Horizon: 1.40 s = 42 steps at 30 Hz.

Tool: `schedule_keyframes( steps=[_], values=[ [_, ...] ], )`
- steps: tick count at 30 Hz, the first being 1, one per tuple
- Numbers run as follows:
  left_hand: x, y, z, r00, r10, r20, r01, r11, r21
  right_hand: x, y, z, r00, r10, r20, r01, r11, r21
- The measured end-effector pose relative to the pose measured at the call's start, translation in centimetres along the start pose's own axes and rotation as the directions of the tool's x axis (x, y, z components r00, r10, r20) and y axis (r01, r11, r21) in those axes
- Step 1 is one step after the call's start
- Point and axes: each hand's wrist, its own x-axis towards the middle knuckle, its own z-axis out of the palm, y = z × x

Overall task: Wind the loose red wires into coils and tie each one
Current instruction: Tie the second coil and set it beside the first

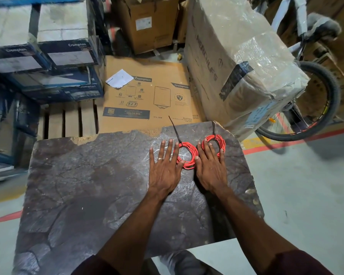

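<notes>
Two coils of red wire lie side by side near the far right corner of the dark tabletop [87, 185]. The left coil [189, 164] and the right coil [219, 140] each carry a dark tie whose loose end points away from me. My left hand [165, 167] lies flat, palm down, fingers spread, its thumb side resting on the left coil's left rim. My right hand [212, 167] also lies flat with spread fingers, its fingertips over the lower part of the right coil and its thumb touching the left coil. Neither hand grips anything.
A flattened brown carton [147, 96] lies beyond the table. Blue boxes [48, 56] are stacked at the far left. A large plastic-wrapped box [242, 62] stands to the right, with a bicycle wheel [314, 104] behind it. Red floor lines run on both sides.
</notes>
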Motion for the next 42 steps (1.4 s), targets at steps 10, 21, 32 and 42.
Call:
schedule_keyframes(
  steps=[10, 21, 32, 42],
  values=[
    [0.3, 0.4, -0.5, 1.000, 0.000, 0.012, 0.000, 1.000, -0.003, -0.9, 0.2, -0.1, 1.000, -0.008, -0.010, 0.008, 0.999, 0.047],
    [0.3, 0.9, 0.4, 1.000, -0.014, -0.019, 0.014, 1.000, 0.028, -1.0, 0.2, -0.1, 0.999, -0.017, 0.035, 0.014, 0.996, 0.092],
    [0.1, 1.5, 0.9, 0.999, -0.047, -0.008, 0.047, 0.999, 0.007, -1.1, 1.6, 0.5, 0.995, -0.072, 0.074, 0.065, 0.993, 0.097],
    [0.2, 0.7, -1.1, 1.000, -0.023, 0.008, 0.023, 1.000, 0.018, -1.5, 0.2, -0.8, 0.999, -0.043, 0.028, 0.041, 0.996, 0.083]
  ],
)
